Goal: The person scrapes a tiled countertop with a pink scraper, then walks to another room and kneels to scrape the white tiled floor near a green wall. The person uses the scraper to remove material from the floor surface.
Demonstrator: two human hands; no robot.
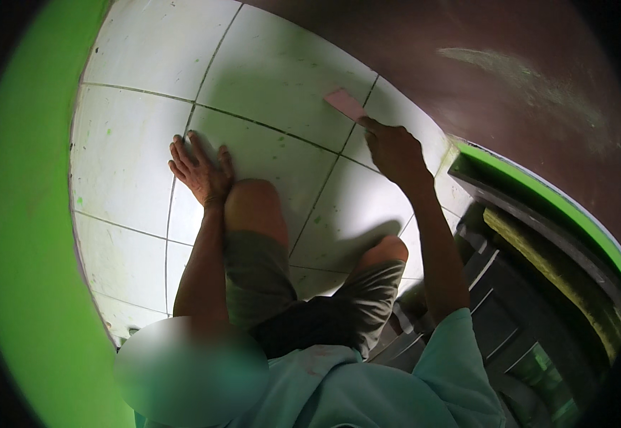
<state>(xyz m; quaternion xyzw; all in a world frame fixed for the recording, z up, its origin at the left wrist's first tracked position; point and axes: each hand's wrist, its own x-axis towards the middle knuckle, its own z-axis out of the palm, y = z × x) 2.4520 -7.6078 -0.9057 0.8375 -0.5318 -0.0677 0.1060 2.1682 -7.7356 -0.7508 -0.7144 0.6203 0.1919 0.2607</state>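
- The right hand (396,150) is closed around the handle of a flat pinkish scraper (345,104); the blade points ahead of that hand and toward its left.
- The left hand (200,171) holds nothing: palm down, fingers spread, on the white tile floor (129,157), just beside the left knee (255,203).
- That spread looks like a sound prop; weight on the left palm would free the right arm for short, controlled strokes.
- Whether the blade edge meets the tile or hangs just above it, I cannot tell. A low angle with the whole edge flat should mark the glaze least; a dug-in corner could scratch.
- Green specks (280,138) lie on the tile between the 2 hands. For these, drawing the right elbow in would probably give better pressure than a stretched arm.
- A dark grout line (373,91) runs close to the blade; strokes along it, rather than across, should avoid catching the edge.
- Left fingers are best out of the blade's path.
- Shadow falls around the scraper, so a slight lean aside may show specks better.
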